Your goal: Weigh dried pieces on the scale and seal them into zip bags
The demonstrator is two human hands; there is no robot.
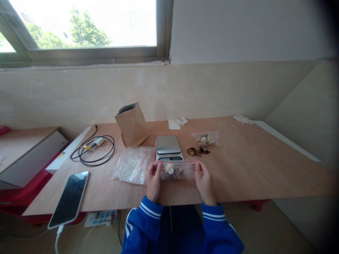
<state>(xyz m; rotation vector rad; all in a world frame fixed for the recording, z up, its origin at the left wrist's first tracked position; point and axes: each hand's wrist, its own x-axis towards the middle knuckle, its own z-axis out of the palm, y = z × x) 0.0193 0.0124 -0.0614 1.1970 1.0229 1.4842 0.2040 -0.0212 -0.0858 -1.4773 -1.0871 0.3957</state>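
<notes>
Both hands hold a clear zip bag [188, 172] by its red-lined top edge, stretched sideways between them. Pale and dark dried pieces lie inside it with a small white packet. My left hand [153, 180] pinches the left corner; my right hand [204, 180] pinches the right corner. Just behind the bag stands a kitchen scale [168, 145] with a bare metal plate; its display is too small to read. Left of the scale lies a stack of clear zip bags [132, 165]. Dark brown dried pieces [196, 151] rest on the table to its right.
A filled zip bag [208, 139] lies behind the loose pieces. An open brown paper bag [132, 125] stands back left. A coiled black cable [92, 162] and a plugged-in phone [70, 199] are on the left. Crumpled white tissue [180, 121] lies near the wall.
</notes>
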